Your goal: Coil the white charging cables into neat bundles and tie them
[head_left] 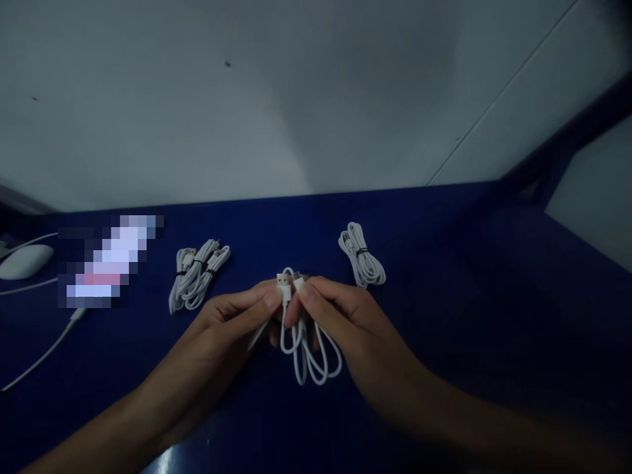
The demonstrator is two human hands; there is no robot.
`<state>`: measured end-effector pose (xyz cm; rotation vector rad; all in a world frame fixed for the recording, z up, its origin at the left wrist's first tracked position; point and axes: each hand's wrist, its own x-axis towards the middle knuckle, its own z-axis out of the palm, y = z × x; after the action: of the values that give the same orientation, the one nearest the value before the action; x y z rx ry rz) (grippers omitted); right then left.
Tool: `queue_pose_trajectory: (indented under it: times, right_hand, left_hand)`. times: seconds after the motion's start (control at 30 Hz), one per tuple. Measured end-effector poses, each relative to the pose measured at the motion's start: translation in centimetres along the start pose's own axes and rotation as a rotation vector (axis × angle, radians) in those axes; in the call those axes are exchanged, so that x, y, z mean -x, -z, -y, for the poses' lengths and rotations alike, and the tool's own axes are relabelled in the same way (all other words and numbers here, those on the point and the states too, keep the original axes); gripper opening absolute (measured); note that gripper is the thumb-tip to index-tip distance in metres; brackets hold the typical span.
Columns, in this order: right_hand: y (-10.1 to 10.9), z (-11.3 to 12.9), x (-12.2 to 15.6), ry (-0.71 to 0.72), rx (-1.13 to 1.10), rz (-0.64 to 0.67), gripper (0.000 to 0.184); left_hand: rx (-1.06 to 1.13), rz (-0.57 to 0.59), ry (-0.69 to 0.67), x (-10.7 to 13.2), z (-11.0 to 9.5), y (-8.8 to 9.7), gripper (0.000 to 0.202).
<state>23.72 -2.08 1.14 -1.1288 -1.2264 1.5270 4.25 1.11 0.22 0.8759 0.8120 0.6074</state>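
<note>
A white USB cable [320,368] is held in loose loops between my two hands, above the blue table. My left hand [237,319] pinches its USB-A plug, metal end up, between thumb and fingers. Close beside it, my right hand [345,313] is closed on the other end, a smaller plug with a metal tip. The loops hang below the fingers, and part of the coil is hidden behind them. Past my left hand lies a group of white coiled cables [197,273] bound with black ties. Beyond my right hand rests one tied white cable coil [363,257].
A blurred-out lit phone-like device [111,260] lies at the left with a white cord [44,365] plugged into its near end. Next to it is a white mouse-shaped object [27,261]. A pale wall [197,131] rises behind the blue table [469,316].
</note>
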Motion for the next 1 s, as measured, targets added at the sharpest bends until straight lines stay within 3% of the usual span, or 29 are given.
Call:
queue_pose_trajectory:
  times: [1.0]
  right_hand:
    - [0.14, -0.17, 0.12, -0.016, 0.007, 0.0, 0.04]
  left_hand:
    - [0.006, -0.006, -0.003, 0.22, -0.06, -0.12, 0.032]
